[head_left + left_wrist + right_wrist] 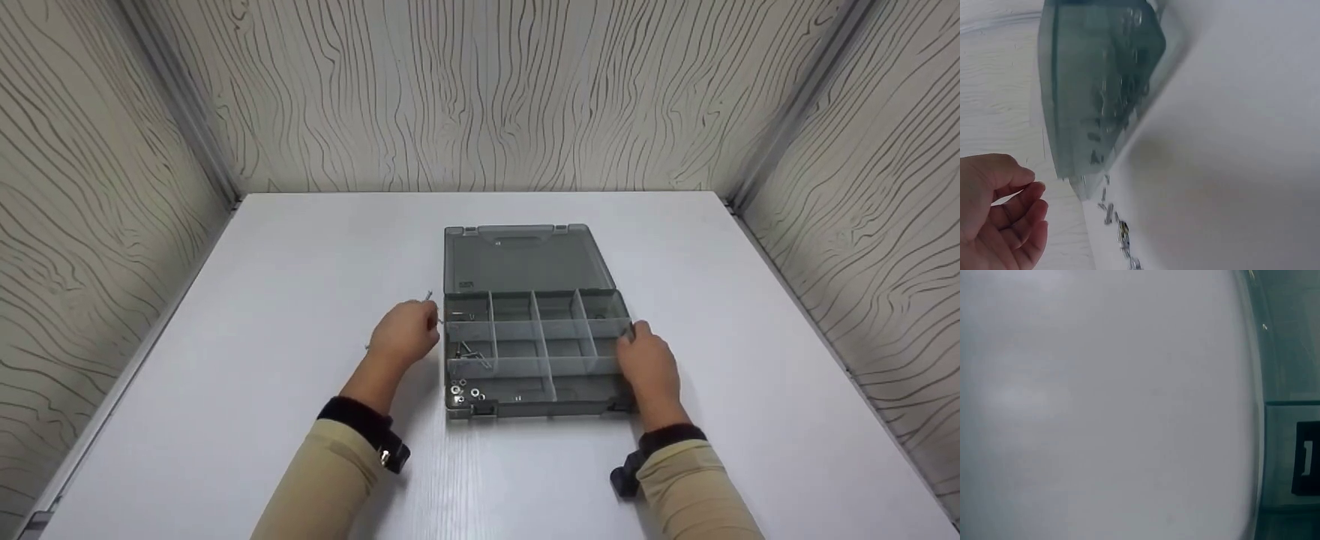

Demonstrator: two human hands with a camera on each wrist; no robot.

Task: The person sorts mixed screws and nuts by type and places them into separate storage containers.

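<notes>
A grey translucent compartment organizer box (540, 409) lies with its lid (529, 259) folded back behind it. My right hand (651, 367) grips the box's right side, thumb over the rim. Beside the left wall is my left hand (405, 330), its fingers loosely curled; in the left wrist view the thumb tip comes close to the index fingertip, and nothing shows between them. Small metal screws lie on the table around this hand, one screw (429, 295) just past the knuckles. In the left compartments sit several screws (471, 352) and several nuts (475, 393).
The white table (247, 360) is enclosed by wood-patterned panels (480, 97) at the back and both sides. A line of loose hardware (1109, 214) lies along the box in the left wrist view. One black latch (1307, 458) shows in the right wrist view.
</notes>
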